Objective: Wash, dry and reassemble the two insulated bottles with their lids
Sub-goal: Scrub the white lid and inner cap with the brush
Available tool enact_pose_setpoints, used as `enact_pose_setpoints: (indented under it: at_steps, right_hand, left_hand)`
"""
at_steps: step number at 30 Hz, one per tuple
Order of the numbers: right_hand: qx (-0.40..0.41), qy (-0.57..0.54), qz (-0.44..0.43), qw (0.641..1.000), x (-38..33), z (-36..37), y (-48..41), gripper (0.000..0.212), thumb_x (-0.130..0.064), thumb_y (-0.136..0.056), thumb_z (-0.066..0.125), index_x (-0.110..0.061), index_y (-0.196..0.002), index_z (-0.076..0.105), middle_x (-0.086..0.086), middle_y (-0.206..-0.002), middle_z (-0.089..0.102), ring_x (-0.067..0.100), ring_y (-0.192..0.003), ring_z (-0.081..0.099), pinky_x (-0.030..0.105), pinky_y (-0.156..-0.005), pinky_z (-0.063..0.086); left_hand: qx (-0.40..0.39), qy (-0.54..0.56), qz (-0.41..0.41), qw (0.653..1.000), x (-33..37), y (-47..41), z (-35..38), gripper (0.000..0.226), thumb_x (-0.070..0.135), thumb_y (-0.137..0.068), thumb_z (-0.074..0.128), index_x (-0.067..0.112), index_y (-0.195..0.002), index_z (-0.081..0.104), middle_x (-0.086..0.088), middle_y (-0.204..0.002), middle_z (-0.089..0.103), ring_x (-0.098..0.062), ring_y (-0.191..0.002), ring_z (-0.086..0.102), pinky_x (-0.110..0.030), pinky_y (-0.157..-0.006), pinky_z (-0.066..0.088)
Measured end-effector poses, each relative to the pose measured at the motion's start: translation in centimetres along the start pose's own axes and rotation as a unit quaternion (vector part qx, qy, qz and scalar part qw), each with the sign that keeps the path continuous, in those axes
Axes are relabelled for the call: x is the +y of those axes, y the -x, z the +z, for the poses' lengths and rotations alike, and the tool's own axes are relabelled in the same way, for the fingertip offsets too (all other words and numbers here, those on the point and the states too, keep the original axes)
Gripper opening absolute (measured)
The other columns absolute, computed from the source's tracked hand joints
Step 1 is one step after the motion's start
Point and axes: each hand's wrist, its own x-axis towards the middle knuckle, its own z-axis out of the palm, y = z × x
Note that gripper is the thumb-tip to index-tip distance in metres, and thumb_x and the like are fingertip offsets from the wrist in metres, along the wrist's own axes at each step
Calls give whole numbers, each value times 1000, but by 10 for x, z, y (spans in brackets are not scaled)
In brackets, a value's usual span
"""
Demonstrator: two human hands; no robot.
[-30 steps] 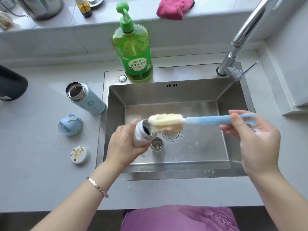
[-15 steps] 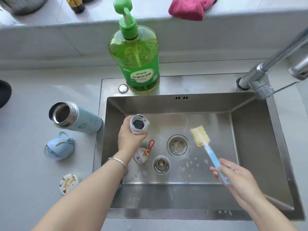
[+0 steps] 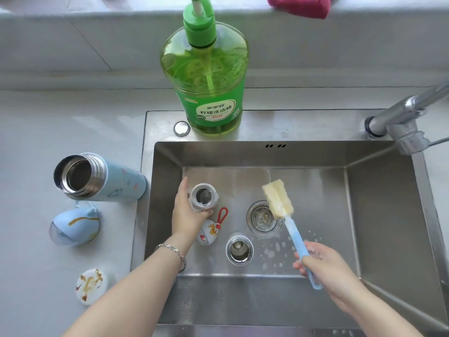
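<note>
Far left, on the surface (image 3: pixel 36 132): blue bottle (image 3: pixel 114 183) on its side, open steel mouth facing lower left. Just below it the blue lid (image 3: pixel 75 226), near but apart. Lower left, the round white cap (image 3: pixel 91 285) with gold marks, well apart from both.

In the left part of the sink (image 3: pixel 388 215), your left hand (image 3: pixel 188 216), bracelet (image 3: pixel 173 250) on its wrist, has its fingers clamped round the white bottle (image 3: pixel 204 198), mouth up and open. Can't tell if its base touches the sink floor. The white lid (image 3: pixel 209 233) with the red loop lies just below that hand. Top centre, the green soap bottle (image 3: pixel 206 81) stands on the sink's back rim, a small metal disc (image 3: pixel 181 128) just left of it.

A steel cup (image 3: pixel 239 249) sits mouth up, lower left of the drain (image 3: pixel 261 221). The sponge brush (image 3: pixel 279 200) has its yellow head over the drain's right edge. Its blue handle runs down-right into your right hand (image 3: pixel 325 266), fingers clamped on the handle's end. Foam flecks lie between.

Pink cloth (image 3: pixel 301 6) on the ledge at top right. Faucet (image 3: pixel 401 117) at upper right.
</note>
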Motion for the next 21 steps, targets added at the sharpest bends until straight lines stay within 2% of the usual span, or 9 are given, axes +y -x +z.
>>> enact_pose_setpoints:
  at_steps: [3, 5, 7, 9, 13, 15, 17, 19, 21]
  right_hand:
    - [9, 23, -8, 1000, 5, 0, 9, 24, 8, -84, 42, -3, -91, 61, 9, -66, 56, 18, -57, 46, 24, -56, 39]
    - [15, 22, -9, 1000, 8, -1, 16, 21, 9, -84, 42, -2, -87, 60, 8, -61, 52, 17, -54, 42, 22, -51, 37]
    - [24, 12, -9, 1000, 13, -2, 20, 20, 11, -84, 41, 1, -86, 59, 7, -57, 49, 16, -50, 39, 18, -44, 36]
    - [30, 5, -7, 1000, 19, -3, 21, 20, 13, -84, 39, 5, -85, 57, 7, -53, 46, 15, -46, 36, 15, -38, 31]
    - [28, -14, 11, 999, 28, 0, 16, 20, 15, -82, 39, 5, -81, 56, 7, -49, 43, 9, -33, 33, 14, -33, 26]
    - [25, -19, 12, 999, 32, 2, 11, 20, 15, -82, 39, 5, -83, 56, 7, -51, 45, 7, -33, 33, 14, -33, 26]
    - [23, -22, 9, 999, 33, 3, 6, 19, 14, -82, 39, 4, -82, 55, 0, -44, 43, 6, -32, 31, 12, -33, 25]
    - [29, -31, 2, 999, 35, 4, 1, 18, 12, -83, 39, 0, -79, 53, -8, -37, 43, 4, -31, 28, 12, -31, 23]
    - [42, -31, -15, 999, 37, 6, -1, 16, 7, -85, 43, -5, -81, 54, -8, -41, 47, 6, -34, 29, 13, -33, 23]
  left_hand:
    - [9, -44, -85, 995, -13, 18, 6, 92, 0, -76, 70, 13, -148, 14, -7, -152, 21, -23, -136, 32, -27, -102, 31]
    - [-57, -115, -129, 983, -29, 30, 12, 75, 6, -78, 68, 7, -141, 28, -13, -144, 28, -29, -125, 42, -30, -98, 37]
    - [-148, -178, -127, 965, -46, 33, 15, 70, 10, -72, 73, 11, -132, 37, -11, -135, 36, -28, -115, 49, -32, -92, 46]
    - [-180, -206, -98, 957, -57, 28, 18, 84, 13, -70, 76, 18, -140, 30, -6, -139, 33, -24, -120, 45, -33, -92, 46]
    - [-164, -262, -38, 950, -69, 4, 26, 84, 24, -72, 77, 26, -141, 30, 1, -142, 35, -22, -126, 42, -34, -97, 42]
    - [-173, -294, -40, 939, -75, -4, 32, 81, 29, -71, 78, 28, -138, 34, 3, -138, 39, -22, -123, 45, -35, -94, 43]
    - [-165, -318, -23, 933, -81, -8, 38, 76, 31, -69, 77, 27, -134, 39, 3, -133, 43, -22, -119, 46, -36, -91, 45]
    - [-139, -324, -14, 936, -83, -6, 43, 68, 30, -70, 74, 24, -130, 43, 2, -129, 46, -23, -116, 47, -35, -88, 45]
    - [-118, -309, -24, 943, -83, 1, 44, 64, 28, -70, 73, 23, -127, 45, 1, -127, 50, -23, -116, 48, -33, -88, 44]
